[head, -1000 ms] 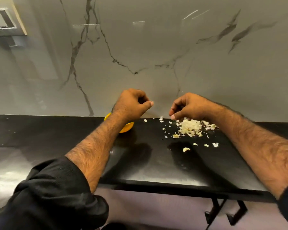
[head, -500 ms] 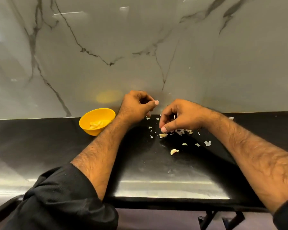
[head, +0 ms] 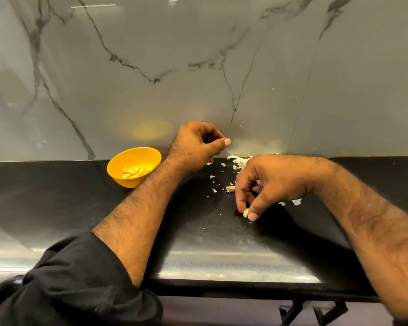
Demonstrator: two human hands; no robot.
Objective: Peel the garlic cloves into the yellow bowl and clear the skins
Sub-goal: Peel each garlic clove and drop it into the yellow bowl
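The yellow bowl (head: pixel 118 162) stands on the black counter at the left, with several peeled cloves (head: pixel 133 171) inside. My left hand (head: pixel 196 148) hovers right of the bowl, fingers curled with the thumb out; nothing shows in it. My right hand (head: pixel 269 182) reaches down to the counter and pinches a garlic clove (head: pixel 246 212) between thumb and forefinger. Loose garlic skins (head: pixel 239 161) lie scattered behind and around my right hand, partly hidden by it.
The black counter (head: pixel 198 243) runs along a grey marble wall (head: pixel 198 67). More skin bits (head: pixel 296 201) lie right of my right hand. The counter's front edge is close to my body, with black metal brackets (head: pixel 316 311) below it.
My right hand has come forward from the skin pile and taken hold of the lone clove on the counter. The camera has tilted, bringing the bowl into full view. My left hand stays put.
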